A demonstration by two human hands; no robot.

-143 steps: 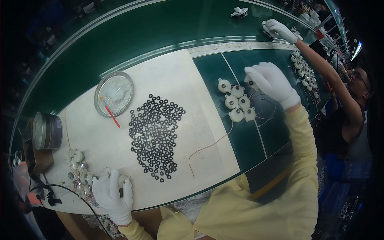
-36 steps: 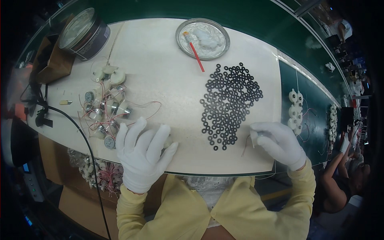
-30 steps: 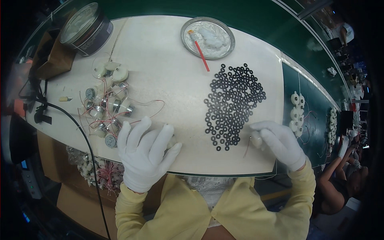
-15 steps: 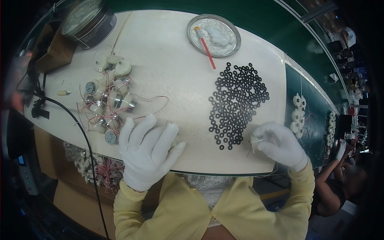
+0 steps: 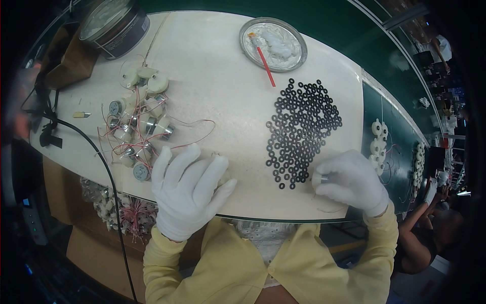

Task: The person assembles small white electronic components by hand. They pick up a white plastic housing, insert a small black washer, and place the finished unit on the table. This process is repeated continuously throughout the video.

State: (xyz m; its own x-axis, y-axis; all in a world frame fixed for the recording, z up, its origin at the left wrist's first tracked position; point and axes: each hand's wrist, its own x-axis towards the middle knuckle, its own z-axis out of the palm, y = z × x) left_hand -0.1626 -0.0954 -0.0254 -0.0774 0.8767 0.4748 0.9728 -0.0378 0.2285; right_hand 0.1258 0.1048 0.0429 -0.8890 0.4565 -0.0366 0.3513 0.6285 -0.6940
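My left hand (image 5: 190,190), in a white glove, is at the near left edge of the white table. Its outer fingers are spread, while thumb and index finger hold an off-white part (image 5: 223,177), mostly hidden by the glove. At the near right, my gloved right hand (image 5: 352,182) pinches a small motor (image 5: 320,179) between thumb and fingers; a thin wire trails below it. Black rubber rings (image 5: 298,129) lie spread in one layer just beyond the right hand. Small motors (image 5: 142,119) with off-white housings and red wires are heaped beyond the left hand.
A round metal tray (image 5: 273,63) of whitish paste holds a red-handled brush (image 5: 265,66). A large tub (image 5: 116,30) and cardboard box (image 5: 73,66) stand far left. A black cable (image 5: 98,152) crosses the left edge. White parts (image 5: 377,147) lie on the green surface right.
My right hand has shifted slightly left and away from me, with the motor turned in its fingers. My left hand keeps nearly the same place and pose.
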